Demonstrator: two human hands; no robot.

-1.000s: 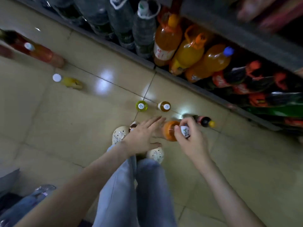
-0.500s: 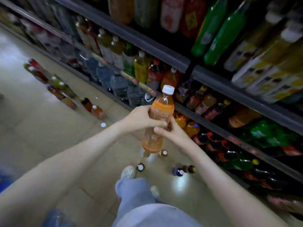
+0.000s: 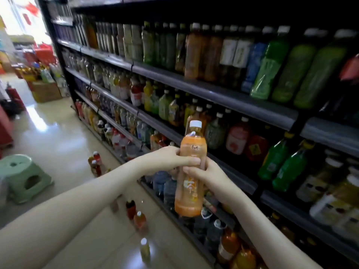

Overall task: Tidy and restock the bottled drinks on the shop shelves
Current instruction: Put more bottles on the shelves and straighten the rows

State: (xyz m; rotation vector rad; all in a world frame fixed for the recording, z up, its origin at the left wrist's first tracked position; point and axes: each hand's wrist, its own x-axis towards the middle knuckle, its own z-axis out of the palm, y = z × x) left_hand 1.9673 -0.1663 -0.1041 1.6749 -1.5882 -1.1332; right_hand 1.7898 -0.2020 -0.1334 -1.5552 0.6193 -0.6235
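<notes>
One orange bottle (image 3: 191, 193), one left hand (image 3: 167, 160), one right hand (image 3: 207, 177), one green stool (image 3: 21, 177), one cardboard box (image 3: 45, 91).

Bottles (image 3: 266, 70) crowd the shelves (image 3: 213, 92) and floor (image 3: 58, 136).

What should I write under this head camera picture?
Left hand and right hand hold an orange bottle before shop shelves.

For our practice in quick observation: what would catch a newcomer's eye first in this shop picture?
The orange bottle with a white cap is held upright in the middle of the view, gripped by both the left hand and the right hand. Behind it and to the right run dark shelves packed with bottled drinks. On the floor below stand a few loose bottles, with a green stool off to the left.
</notes>
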